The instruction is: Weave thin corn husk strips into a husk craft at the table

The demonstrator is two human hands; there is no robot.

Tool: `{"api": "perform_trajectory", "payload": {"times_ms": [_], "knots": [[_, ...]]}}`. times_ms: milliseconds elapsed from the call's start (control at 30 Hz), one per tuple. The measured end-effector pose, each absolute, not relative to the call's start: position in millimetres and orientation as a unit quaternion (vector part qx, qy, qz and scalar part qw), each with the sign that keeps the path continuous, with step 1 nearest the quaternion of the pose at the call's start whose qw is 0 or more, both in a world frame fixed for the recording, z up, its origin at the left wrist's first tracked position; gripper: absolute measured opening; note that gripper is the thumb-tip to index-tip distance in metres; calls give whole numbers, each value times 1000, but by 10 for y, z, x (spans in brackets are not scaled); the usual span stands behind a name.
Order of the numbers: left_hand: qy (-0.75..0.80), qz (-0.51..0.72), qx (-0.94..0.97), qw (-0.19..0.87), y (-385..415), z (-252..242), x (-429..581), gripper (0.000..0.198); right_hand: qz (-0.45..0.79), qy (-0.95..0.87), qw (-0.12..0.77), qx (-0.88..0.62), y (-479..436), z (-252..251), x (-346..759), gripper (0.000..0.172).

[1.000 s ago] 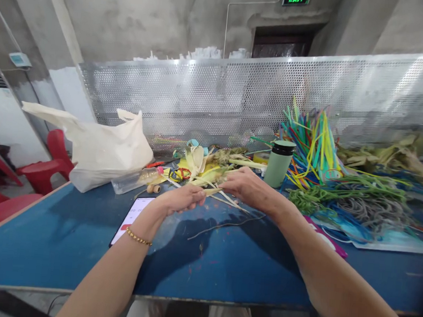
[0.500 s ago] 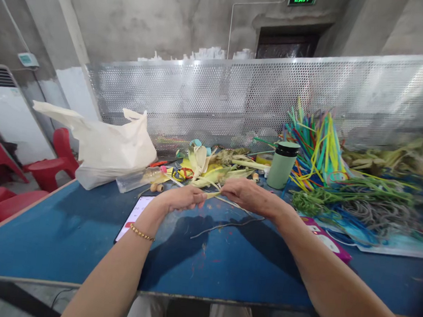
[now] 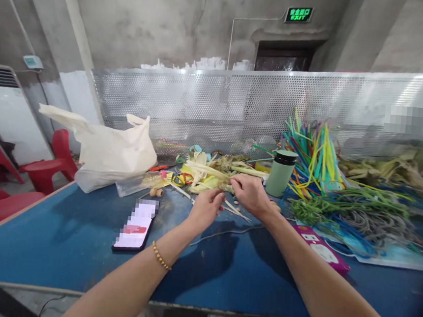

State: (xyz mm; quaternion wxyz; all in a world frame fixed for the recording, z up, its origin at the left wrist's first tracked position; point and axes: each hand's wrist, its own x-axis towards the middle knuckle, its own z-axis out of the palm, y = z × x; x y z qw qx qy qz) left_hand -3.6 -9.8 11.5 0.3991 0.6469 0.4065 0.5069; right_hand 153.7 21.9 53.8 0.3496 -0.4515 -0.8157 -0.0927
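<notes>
My right hand [image 3: 248,195] is closed in a pinch above the middle of the table. A pale yellow-green strip of corn husk [image 3: 206,169] stretches left from its fingertips. Just below and to the left is my left hand [image 3: 207,208], its fingers half curled and a little apart, with nothing visible in them. A gold bead bracelet [image 3: 161,255] circles my left wrist. Behind both hands lies a heap of yellow husks [image 3: 209,183]. Thin pale strips [image 3: 234,210] and a grey cord [image 3: 227,231] rest on the blue table close to my hands.
Left of my hands lie a phone [image 3: 135,228], small wooden pieces [image 3: 155,192] and a white plastic bag [image 3: 112,145]. On the right are a green tumbler [image 3: 281,174], bundled coloured strips [image 3: 319,155], green and grey cords [image 3: 366,211] and a purple packet [image 3: 322,249]. A perforated metal screen [image 3: 201,108] stands behind.
My left hand has moved right and down, off the husk strip, uncovering the phone. The strip now points left from my right hand, which has shifted slightly right. My view has tilted up a little.
</notes>
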Motion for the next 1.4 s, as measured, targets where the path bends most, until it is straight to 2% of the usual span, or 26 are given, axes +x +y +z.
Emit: {"api": "perform_trajectory", "payload": {"times_ms": [100, 167, 367, 467, 567, 667, 733, 833, 1033, 1300, 1400], "knots": [[356, 550, 568, 498, -77, 58, 41, 29, -78, -813, 375, -438, 131, 458, 1349, 29], [332, 571, 526, 535, -79, 66, 11, 30, -27, -802, 399, -444, 97, 405, 1251, 29], [319, 593, 512, 533, -55, 75, -112, 28, 363, -665, 488, -433, 84, 233, 1057, 28], [322, 591, 507, 538, -14, 42, -137, 32, 438, -615, 517, -404, 53, 163, 974, 30], [346, 603, 504, 513, 5, 47, -167, 31, 442, -617, 517, -395, 11, 138, 925, 35], [368, 612, 505, 485, 11, 98, -222, 23, 430, -676, 450, -394, 16, 184, 971, 38], [386, 618, 510, 457, 19, 134, -263, 18, 380, -722, 403, -415, 56, 247, 1056, 39], [401, 607, 523, 443, 23, 153, -290, 17, 265, -741, 431, -441, 132, 330, 1186, 34], [366, 540, 585, 482, -45, 122, -197, 24, 298, -751, 434, -398, 168, 284, 1188, 34], [308, 514, 508, 618, -13, 79, -249, 27, 341, -682, 500, -410, 89, 385, 1167, 32], [300, 512, 489, 639, -7, 73, -257, 27, 345, -675, 507, -409, 75, 405, 1161, 31]]}}
